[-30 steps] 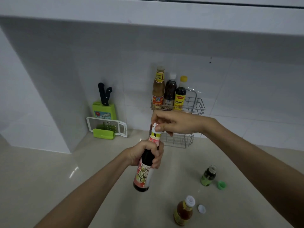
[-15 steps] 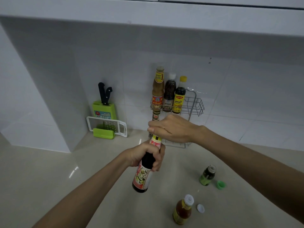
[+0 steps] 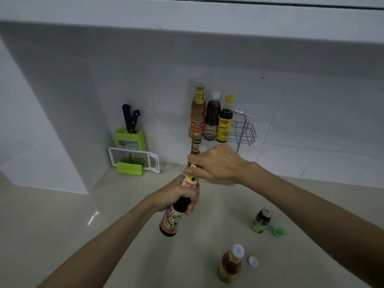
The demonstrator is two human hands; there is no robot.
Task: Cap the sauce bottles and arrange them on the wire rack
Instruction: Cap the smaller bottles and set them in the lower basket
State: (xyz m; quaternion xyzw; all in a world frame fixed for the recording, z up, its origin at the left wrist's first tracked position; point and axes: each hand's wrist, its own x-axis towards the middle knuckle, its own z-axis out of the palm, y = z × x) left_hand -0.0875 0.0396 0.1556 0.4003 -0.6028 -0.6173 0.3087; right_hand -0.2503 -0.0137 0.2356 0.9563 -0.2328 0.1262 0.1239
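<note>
My left hand (image 3: 176,196) grips the neck of a dark sauce bottle (image 3: 172,220) held above the counter. My right hand (image 3: 216,163) covers its top, fingers closed on the white cap (image 3: 192,166), which is mostly hidden. The wire rack (image 3: 245,132) on the wall holds three capped bottles (image 3: 211,117) on its upper shelf. Another bottle (image 3: 195,146) stands on the lower shelf, partly behind my right hand. On the counter stand a small green bottle (image 3: 260,220) beside a loose green cap (image 3: 278,232), and an orange sauce bottle (image 3: 229,265) beside a loose white cap (image 3: 253,261).
A green knife block (image 3: 129,138) with two black-handled knives stands in the back left corner. A white grater with a green holder (image 3: 133,161) leans in front of it. A white overhead cabinet (image 3: 187,15) runs across the top.
My right hand has turned and settled lower over the bottle top, and the held bottle has shifted slightly. The bottle on the rack's lower shelf has come into view.
</note>
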